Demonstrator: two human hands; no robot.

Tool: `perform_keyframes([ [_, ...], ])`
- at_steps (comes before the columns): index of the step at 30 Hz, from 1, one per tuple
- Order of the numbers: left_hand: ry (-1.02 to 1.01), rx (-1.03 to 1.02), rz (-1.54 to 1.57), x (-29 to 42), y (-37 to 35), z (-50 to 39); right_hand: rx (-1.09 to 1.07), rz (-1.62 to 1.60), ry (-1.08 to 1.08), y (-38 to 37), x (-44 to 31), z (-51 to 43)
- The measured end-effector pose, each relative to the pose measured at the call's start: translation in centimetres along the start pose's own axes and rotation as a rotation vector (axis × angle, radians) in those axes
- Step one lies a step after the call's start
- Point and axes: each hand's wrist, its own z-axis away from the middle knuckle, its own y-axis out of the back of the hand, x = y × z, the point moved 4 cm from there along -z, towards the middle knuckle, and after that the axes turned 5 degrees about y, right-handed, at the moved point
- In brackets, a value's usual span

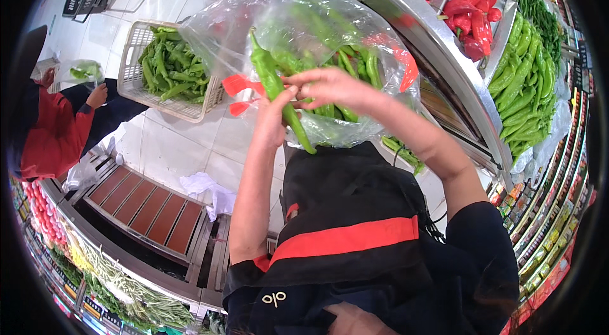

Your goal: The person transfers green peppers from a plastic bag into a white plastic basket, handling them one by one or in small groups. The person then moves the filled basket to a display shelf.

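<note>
A long green pepper point(270, 76) is held upright at a slant in my left hand point(276, 114), its stem end pointing away from me. My right hand point(328, 88) is close beside it, fingertips meeting near the left thumb and a red strip of tape or ribbon point(240, 85); whether they grip anything is not clear. Beneath and behind both hands lies a large clear plastic bag point(395, 40) with many green peppers point(349, 61) inside, and red print or tape shows on its right side.
A white plastic crate point(126, 66) of green peppers stands on the tiled floor at left. Beyond it a person in a red sleeve point(57, 130) holds a small bag of greens. A metal-edged display point(456, 59) with red and green peppers curves along the right. White cloth or plastic point(209, 190) lies lower left.
</note>
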Motion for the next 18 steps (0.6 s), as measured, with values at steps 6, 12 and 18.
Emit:
perform_keyframes([
  [6,-0.220,0.012,-0.177,5.4,-2.1,-4.0,0.709,0.625,0.576,13.8,-10.4,-3.1],
  [12,-0.243,0.143,-0.205,6.6,-3.9,-6.2,0.653,0.733,0.382,14.0,-2.4,-3.6],
  [18,-0.180,0.126,-0.126,4.0,-3.6,-6.1,0.795,1.286,0.073,15.2,6.9,-9.8],
])
